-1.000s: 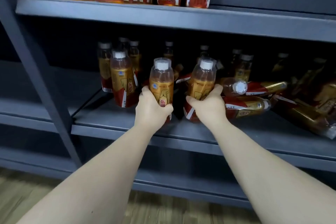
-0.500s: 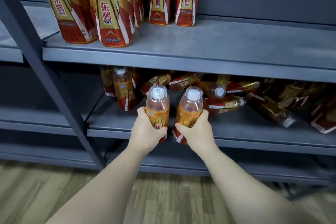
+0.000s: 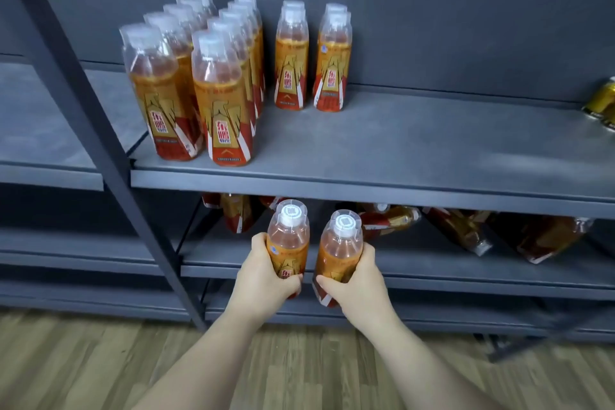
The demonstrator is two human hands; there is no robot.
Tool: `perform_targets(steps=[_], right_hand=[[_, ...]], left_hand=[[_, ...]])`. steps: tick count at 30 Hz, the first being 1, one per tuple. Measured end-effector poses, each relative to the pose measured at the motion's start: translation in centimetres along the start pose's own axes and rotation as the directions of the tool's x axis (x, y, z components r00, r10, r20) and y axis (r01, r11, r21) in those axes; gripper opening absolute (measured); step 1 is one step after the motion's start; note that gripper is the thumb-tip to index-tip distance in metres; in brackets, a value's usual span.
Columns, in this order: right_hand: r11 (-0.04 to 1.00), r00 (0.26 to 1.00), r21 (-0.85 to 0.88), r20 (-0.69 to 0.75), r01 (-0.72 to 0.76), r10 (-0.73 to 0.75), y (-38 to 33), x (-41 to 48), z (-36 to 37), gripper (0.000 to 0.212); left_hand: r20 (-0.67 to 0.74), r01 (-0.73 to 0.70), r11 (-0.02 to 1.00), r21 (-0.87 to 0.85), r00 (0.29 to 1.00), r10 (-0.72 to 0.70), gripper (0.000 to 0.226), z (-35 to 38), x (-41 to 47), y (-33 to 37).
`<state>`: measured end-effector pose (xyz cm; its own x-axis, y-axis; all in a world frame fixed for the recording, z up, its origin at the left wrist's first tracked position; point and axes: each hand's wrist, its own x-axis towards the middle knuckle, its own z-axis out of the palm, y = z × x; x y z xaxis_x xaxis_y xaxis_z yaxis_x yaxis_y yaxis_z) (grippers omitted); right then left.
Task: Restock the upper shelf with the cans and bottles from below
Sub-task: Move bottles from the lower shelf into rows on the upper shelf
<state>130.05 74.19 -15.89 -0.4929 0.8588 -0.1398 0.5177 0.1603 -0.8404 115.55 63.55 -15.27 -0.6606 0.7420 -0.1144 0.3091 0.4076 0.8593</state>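
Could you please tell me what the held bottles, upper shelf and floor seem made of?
The left bottle and right bottle: likely clear glossy plastic; orange liquid shows through above a printed wrap label. The upper shelf: probably painted metal, matte grey-blue, thin front edge. The floor: wood-look planks with visible grain and seams; real wood or laminate, cannot tell.

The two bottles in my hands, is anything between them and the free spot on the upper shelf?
Only the front edge of the upper shelf, just above the left bottle and right bottle. Past it, the bare board in front of the two short rows looks open.
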Motion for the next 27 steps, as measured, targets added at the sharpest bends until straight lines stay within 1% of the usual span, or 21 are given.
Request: perform_targets(steps=[4, 10, 16, 20, 27], right_hand=[[1.000, 1.000, -0.005, 0.002, 0.013, -0.013, -2.7, -0.8, -2.0, 0.089], [0.998, 0.997, -0.030, -0.040, 0.060, -0.061, -6.2, -1.1, -4.9, 0.084], [0.995, 0.991, -0.026, -0.092, 0.097, -0.099, -9.6, -0.3, -8.2, 0.074], [0.991, 0.982, -0.055, -0.135, 0.125, -0.131, -11.6, 0.9, -10.3, 0.070], [0.983, 0.974, -0.137, -0.170, 0.126, -0.148, -14.0, 3.2, -12.4, 0.075]], left_hand=[[0.008, -0.006, 1.000, -0.016, 1.000, 0.006, 0.073, -1.6, -0.7, 2.3], [0.001, -0.066, 0.998, 0.000, 0.998, 0.066, 0.073, -3.8, -1.1, 5.9], [-0.059, -0.129, 0.992, 0.003, 0.990, 0.129, 0.071, -5.3, -0.2, 10.1], [-0.080, -0.156, 0.988, -0.014, 0.985, 0.154, 0.071, -5.7, 1.1, 12.7], [-0.107, -0.203, 0.979, -0.030, 0.974, 0.199, 0.072, -6.0, 3.0, 15.9]])
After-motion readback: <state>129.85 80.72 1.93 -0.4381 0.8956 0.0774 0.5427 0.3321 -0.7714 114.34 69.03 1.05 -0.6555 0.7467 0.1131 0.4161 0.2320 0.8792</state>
